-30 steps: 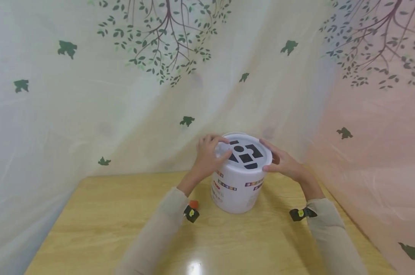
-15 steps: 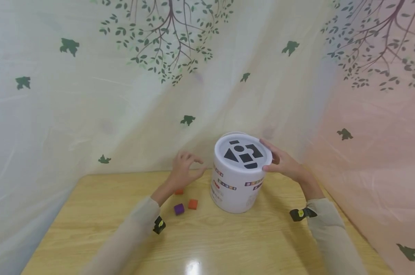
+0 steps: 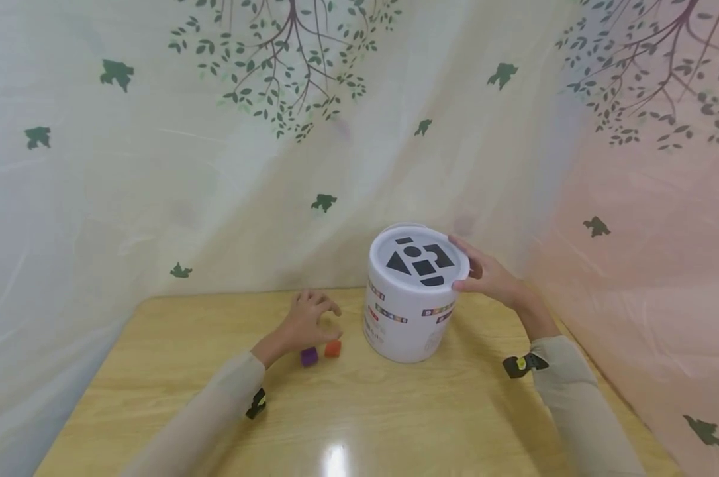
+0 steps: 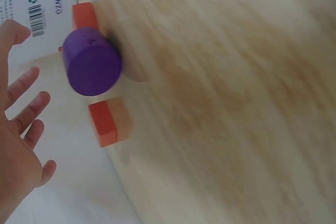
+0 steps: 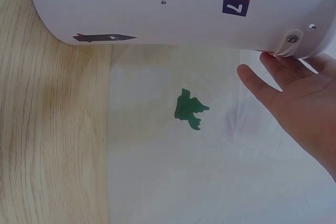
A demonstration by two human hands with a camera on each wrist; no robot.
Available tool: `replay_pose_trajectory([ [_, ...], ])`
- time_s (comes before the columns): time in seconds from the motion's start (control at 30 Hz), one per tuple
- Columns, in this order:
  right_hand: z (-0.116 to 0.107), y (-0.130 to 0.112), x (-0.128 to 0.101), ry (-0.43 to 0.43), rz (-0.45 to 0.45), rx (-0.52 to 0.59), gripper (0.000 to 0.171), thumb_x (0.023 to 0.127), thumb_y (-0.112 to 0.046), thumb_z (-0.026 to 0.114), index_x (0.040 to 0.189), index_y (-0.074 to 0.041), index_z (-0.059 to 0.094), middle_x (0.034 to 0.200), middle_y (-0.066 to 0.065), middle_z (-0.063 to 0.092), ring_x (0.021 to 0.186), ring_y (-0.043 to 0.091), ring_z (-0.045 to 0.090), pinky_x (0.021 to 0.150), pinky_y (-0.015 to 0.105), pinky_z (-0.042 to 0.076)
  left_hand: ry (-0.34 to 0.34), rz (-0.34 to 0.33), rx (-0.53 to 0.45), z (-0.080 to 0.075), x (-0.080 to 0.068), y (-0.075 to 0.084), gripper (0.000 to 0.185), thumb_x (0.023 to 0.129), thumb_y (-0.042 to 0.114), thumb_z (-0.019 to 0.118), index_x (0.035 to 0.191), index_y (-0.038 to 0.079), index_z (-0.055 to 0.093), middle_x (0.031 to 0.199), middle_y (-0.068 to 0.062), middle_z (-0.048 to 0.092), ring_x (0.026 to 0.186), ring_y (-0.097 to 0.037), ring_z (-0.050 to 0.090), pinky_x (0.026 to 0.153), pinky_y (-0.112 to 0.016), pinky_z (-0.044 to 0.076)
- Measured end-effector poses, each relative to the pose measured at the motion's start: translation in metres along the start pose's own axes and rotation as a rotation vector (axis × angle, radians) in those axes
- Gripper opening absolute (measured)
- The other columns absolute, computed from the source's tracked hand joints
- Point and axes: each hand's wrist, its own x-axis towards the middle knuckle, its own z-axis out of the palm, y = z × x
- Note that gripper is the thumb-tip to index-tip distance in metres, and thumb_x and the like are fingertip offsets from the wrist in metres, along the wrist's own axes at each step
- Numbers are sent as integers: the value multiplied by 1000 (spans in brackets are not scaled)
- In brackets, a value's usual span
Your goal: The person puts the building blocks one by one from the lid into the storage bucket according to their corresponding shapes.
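A white lidded bucket (image 3: 410, 324) stands upright on the table. Dark cut-outs of different shapes pierce its lid (image 3: 422, 240). My right hand (image 3: 493, 279) holds the bucket's rim from the right, thumb at the front and fingers behind; in the right wrist view, fingers reach the rim by the handle's button. Left of the bucket, my left hand (image 3: 304, 326) hovers over the blocks, fingers apart and holding nothing. Beneath and beside it lie a purple cylinder (image 4: 94, 69), an orange block (image 4: 85, 15) and another orange block (image 4: 103, 124), which the hand hides in the head view.
A wooden table (image 3: 425, 424) carries everything. Right behind its far edge hangs a pale curtain (image 3: 246, 199) printed with branches and green birds, and a pinkish stretch of it runs along the right side.
My left hand has left the bucket's lid, swung left and sunk down over the blocks. The purple cylinder came into view as the arm moved away. My right hand stays on the rim.
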Motion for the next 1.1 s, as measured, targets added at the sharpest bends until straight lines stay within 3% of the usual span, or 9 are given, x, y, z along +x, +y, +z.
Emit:
replay_pose_trajectory([
  [0.4,-2,0,3,15,-11,-12,99,91,-18,74,165,-17,8,172,11,13,149,42,35,113,56,37,-110,28,63,-3,-8,-8,42,76,46,83,106,19,72,116,-6,65,108,-27,46,101,-63,33],
  [0.63,-2,2,1,19,-10,-5,99,91,-18,74,165,-19,9,172,10,14,149,41,36,113,55,38,-176,5,39,-5,-10,-9,41,68,36,84,105,21,73,115,-5,64,112,-28,45,106,-71,27],
  [1.1,0,-3,-1,0,16,-8,100,91,-21,74,165,-19,7,172,11,11,151,44,31,113,60,37,-206,-5,46,-2,-12,-10,26,84,45,77,99,23,74,113,-5,67,110,-29,47,100,-65,32],
])
